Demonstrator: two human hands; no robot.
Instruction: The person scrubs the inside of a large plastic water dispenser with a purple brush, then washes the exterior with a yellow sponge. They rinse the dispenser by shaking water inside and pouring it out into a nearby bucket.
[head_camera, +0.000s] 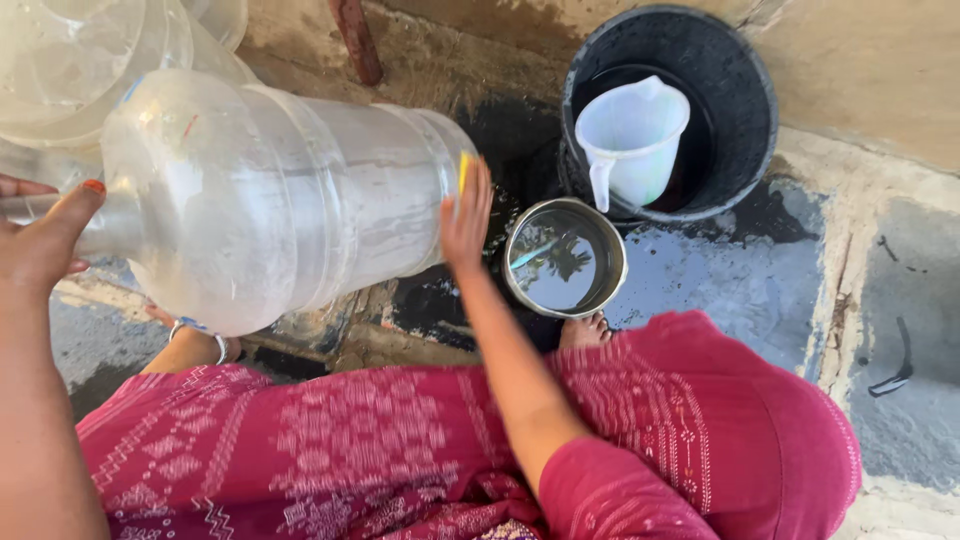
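Note:
A large clear plastic water jug (270, 190) lies on its side in front of me, neck to the left. My left hand (40, 235) grips the neck end of the jug. My right hand (466, 215) presses a small yellow sponge (464, 168) against the jug's base on the right. The jug's walls look wet and cloudy.
A steel pot (565, 258) full of water stands on the wet ground by my foot (583, 331). Behind it a black bucket (745, 110) holds water and a white plastic jug (632, 135). More clear plastic containers (80, 60) sit at the top left. My lap is covered by red patterned cloth (400, 450).

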